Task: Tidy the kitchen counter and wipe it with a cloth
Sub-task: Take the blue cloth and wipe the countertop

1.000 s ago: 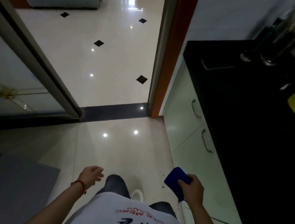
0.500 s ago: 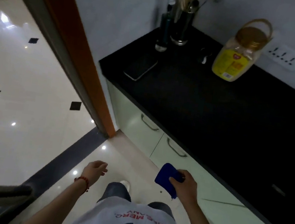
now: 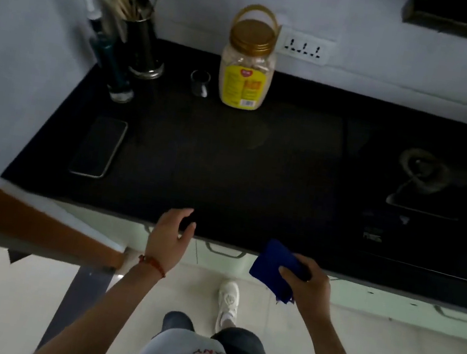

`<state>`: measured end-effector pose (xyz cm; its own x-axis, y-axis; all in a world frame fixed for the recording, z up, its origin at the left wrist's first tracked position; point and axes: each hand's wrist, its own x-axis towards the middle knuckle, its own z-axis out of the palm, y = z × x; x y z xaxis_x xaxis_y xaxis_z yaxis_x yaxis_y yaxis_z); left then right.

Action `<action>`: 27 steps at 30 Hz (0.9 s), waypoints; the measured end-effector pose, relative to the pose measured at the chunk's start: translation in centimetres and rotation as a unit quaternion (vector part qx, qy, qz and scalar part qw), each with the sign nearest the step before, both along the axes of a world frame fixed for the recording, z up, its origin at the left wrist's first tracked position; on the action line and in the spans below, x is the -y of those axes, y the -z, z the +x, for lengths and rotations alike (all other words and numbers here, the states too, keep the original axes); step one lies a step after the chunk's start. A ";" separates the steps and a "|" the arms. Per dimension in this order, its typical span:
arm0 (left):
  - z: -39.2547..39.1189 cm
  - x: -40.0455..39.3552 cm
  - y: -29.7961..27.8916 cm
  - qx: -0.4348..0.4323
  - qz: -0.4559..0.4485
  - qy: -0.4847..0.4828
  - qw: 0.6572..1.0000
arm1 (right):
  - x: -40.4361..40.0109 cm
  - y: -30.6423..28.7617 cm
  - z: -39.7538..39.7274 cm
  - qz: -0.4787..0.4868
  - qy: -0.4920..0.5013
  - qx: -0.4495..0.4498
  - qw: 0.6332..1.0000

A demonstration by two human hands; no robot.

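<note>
Head view: the person faces the black counter [image 3: 243, 163] from its front edge. The right hand [image 3: 305, 286] grips a folded blue cloth [image 3: 272, 267], thumb on top and fingers curled beneath it, held just off the front edge, right of centre, not yet on the surface. The left hand [image 3: 170, 235] holds nothing; its fingers are loosely spread and reach over the front edge near the middle, whether touching the surface I cannot tell.

At the back left corner stand a utensil holder [image 3: 143, 50] and a dark bottle [image 3: 112, 69]. A small glass [image 3: 200, 82] and a jar [image 3: 247, 67] with a gold lid sit along the back edge, just beside each other. A phone [image 3: 98, 147] lies flat near the left edge. A hob [image 3: 417, 184] fills the right end.

The cloth looks soft, light and limp, so it should be pressed flat under the palm for wiping. The jar probably has some weight; its handle or body gives a hold. The glass is fragile and likely slippery, the phone thin and best lifted by its edges.

Compared with half a second ago, the view has swung square onto the counter, and both hands have risen from beside the legs to the front edge, the cloth still in the right.
</note>
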<state>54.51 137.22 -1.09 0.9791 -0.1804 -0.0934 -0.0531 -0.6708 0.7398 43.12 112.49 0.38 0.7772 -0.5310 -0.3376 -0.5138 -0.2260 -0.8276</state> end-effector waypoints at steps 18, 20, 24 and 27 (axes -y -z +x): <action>12.1 8.6 5.3 0.033 0.303 0.080 0.949 | 10.6 -2.0 25.8 0.084 0.032 0.024 0.996; 12.3 8.6 5.4 0.023 0.312 0.076 0.947 | 11.2 -2.1 29.1 0.115 0.029 0.033 0.992; 12.5 8.5 5.3 0.010 0.313 0.077 0.947 | 11.6 -2.0 35.9 0.175 0.059 0.036 0.982; 12.6 8.5 5.1 0.009 0.311 0.079 0.947 | 11.9 -1.8 40.1 0.259 0.088 0.043 0.961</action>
<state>67.07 128.69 -6.22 0.9471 -0.2392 -0.2139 -0.1969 -0.9595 0.2013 83.18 100.56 2.19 0.7271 -0.4349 -0.5312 -0.4312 0.3128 -0.8463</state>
